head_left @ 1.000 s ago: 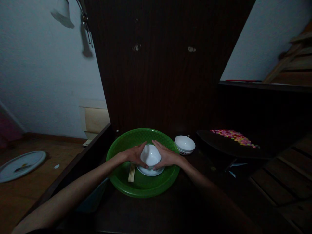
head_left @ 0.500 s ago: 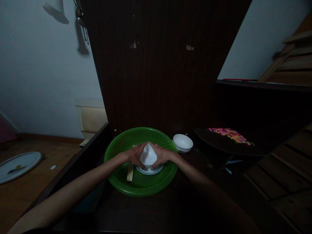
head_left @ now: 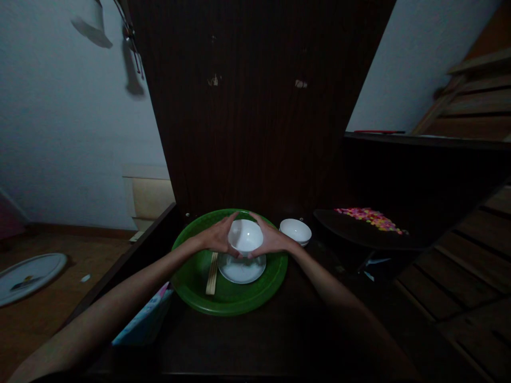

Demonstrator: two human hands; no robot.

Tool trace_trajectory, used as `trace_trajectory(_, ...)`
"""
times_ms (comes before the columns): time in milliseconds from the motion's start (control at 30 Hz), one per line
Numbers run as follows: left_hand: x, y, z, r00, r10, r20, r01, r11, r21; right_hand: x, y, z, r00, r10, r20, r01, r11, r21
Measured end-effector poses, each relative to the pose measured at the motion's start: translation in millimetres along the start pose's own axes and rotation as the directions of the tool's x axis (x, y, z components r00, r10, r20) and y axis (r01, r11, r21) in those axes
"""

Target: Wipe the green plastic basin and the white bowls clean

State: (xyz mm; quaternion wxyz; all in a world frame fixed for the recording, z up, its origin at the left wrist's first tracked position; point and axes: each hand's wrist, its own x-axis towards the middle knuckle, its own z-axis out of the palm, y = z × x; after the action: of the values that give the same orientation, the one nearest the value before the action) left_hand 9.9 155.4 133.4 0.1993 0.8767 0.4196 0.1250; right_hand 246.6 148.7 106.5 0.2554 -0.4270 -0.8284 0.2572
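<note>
Both my hands are curved around a white bowl [head_left: 246, 236], one on each side. My left hand [head_left: 220, 234] grips its left edge, and my right hand [head_left: 270, 237] its right edge. The bowl is over the far part of a white plate [head_left: 241, 271]; whether it touches the plate I cannot tell. Under these lies a large green basin [head_left: 233, 307]. Left of the plate, a bundle of wooden chopsticks [head_left: 212, 276] rests in the basin, its far end hidden near my left hand.
Right of the basin stand white bowls [head_left: 296, 231], apparently stacked. Farther right, a dark curved surface carries pink and yellow pieces [head_left: 373, 219]. A tall dark panel [head_left: 255, 117] rises behind. A blue packet [head_left: 146, 319] shows below my left forearm.
My hands have moved away from me with the bowl, so more of the plate shows. The view has shifted slightly, and the blue packet is more visible.
</note>
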Motion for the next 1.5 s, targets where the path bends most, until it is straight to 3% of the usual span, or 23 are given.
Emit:
trace_trajectory(167,21.2,26.7,-27.8,0.986,0.087,-0.145,-0.097,0.994,-0.057,-13.2,-2.9,-39.7,0.979,-0.013,-0.203,0.026,0.998,0.058)
trace_trajectory(300,48.5,50.1,-33.5,0.964,0.160,-0.211,-0.189,0.974,-0.124,-28.3,8.0,-66.7,0.941,0.002,-0.338,0.037,0.993,0.111)
trace_trajectory(467,90.2,75.2,-23.0,0.950,0.232,-0.207,-0.277,0.934,-0.224,-52.5,30.3,-95.4,0.902,0.060,-0.427,0.008,0.988,0.155)
trace_trajectory(633,131.7,89.8,-0.6,0.951,0.287,-0.117,-0.309,0.912,-0.269,-75.8,58.7,-111.3,0.884,0.136,-0.448,-0.059,0.982,0.182)
trace_trajectory(833,166.2,91.6,31.1,0.966,0.257,0.010,-0.245,0.931,-0.272,-90.9,94.5,-109.5,0.867,0.254,-0.429,-0.145,0.952,0.269)
trace_trajectory(1067,185.2,78.1,59.1,0.972,0.220,0.086,-0.192,0.948,-0.253,-91.8,127.7,-93.9,0.849,0.298,-0.436,-0.178,0.939,0.294)
trace_trajectory(1500,194.0,65.6,75.3,0.969,0.199,0.146,-0.164,0.962,-0.220,-89.2,147.6,-78.5,0.861,0.275,-0.428,-0.161,0.946,0.283)
